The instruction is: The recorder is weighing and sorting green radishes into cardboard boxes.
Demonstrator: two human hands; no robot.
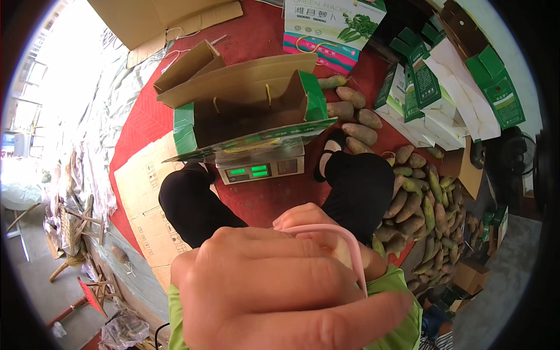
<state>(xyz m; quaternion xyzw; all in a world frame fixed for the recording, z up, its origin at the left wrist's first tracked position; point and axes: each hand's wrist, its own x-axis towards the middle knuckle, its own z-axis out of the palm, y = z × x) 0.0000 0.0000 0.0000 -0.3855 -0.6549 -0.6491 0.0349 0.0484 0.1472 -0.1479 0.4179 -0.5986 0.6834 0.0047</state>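
Note:
My left hand (256, 286) fills the lower middle, close up, its fingers bent and pointing right. Behind it is my right hand (308, 214), partly hidden, with curled fingers. A curved pink band (350, 245) runs between the hands and passes behind the left fingers; its ends are hidden. What the right hand holds, if anything, is covered. Beyond my knees, an open green and brown carton (233, 119) rests on a digital scale (261, 171) with lit green displays.
Several green radishes (360, 134) lie right of the carton, with a large pile (431, 216) beyond my right knee. A packed gift box (326, 23) stands at the back. Folded cartons (443, 99) lean at right. Flattened cardboard (146, 198) covers red carpet (137, 122) at left.

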